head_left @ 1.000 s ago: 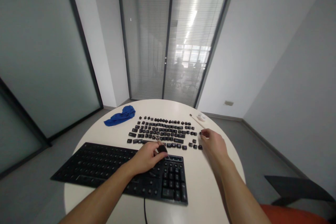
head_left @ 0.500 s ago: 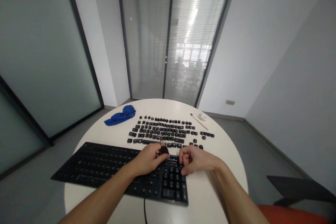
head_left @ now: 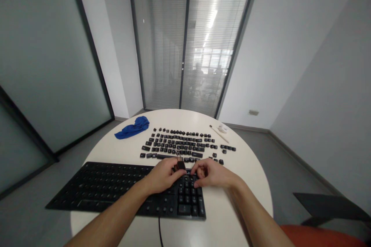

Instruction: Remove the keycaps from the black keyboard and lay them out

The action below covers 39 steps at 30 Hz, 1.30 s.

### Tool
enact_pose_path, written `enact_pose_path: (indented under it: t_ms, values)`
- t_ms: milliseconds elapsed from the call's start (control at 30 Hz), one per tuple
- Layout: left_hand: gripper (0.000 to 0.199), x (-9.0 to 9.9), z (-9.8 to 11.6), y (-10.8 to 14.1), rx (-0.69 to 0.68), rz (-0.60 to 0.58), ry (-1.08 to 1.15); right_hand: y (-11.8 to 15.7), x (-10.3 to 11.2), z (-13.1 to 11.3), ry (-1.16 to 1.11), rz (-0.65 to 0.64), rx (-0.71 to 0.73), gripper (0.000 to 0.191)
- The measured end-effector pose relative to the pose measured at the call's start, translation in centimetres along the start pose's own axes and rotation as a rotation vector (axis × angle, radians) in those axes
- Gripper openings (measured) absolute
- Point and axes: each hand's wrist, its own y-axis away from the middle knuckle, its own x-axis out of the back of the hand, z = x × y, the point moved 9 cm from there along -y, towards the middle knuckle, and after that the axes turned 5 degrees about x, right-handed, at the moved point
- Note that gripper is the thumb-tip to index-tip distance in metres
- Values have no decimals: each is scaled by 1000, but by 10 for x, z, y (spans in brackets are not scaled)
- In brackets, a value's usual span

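A black keyboard (head_left: 116, 185) lies across the near part of the round table, most of its left and middle keycaps off and its number pad keys still on. My left hand (head_left: 164, 175) is closed on a keycap puller (head_left: 181, 165) with a dark handle and thin wire prongs pointing away from me, over the keyboard's back edge. My right hand (head_left: 210, 173) sits at the number pad's upper right corner, thumb and curled fingers close together against the keys. What is between those fingers, if anything, is hidden.
Loose black keycaps (head_left: 176, 143) stand in keyboard-like rows behind the keyboard. A blue cloth (head_left: 132, 127) is at the back left of the white table (head_left: 101, 146). A thin brush (head_left: 219, 134) and small white pieces (head_left: 223, 128) lie at the back right. A cable (head_left: 159, 231) runs toward me.
The keyboard has turned slightly, its left end coming toward me and its right end moving away. My right hand has moved a little left over the number pad. My left hand keeps the puller.
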Motion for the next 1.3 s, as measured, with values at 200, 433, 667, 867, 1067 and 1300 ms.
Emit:
enact_pose_path:
  t_ms: [200,433,667,867,1067,1300]
  values:
    - [15,-2,4,1,3,-26,-19,0,0,-1,26,-20,4,40]
    - [16,-4,15,4,-68,-20,-131,1,-2,-2,21,-35,-13,40]
    - [12,-8,9,1,-13,-85,-44,0,-3,-1,25,-45,-5,40]
    - [13,-14,13,4,-52,-81,-173,-2,-3,2,24,-47,-1,44]
    - [11,-22,27,10,-206,-79,-297,-1,-2,-1,86,-31,6,34]
    - [18,-17,15,7,-160,6,-113,-1,-3,-32,400,40,230,23]
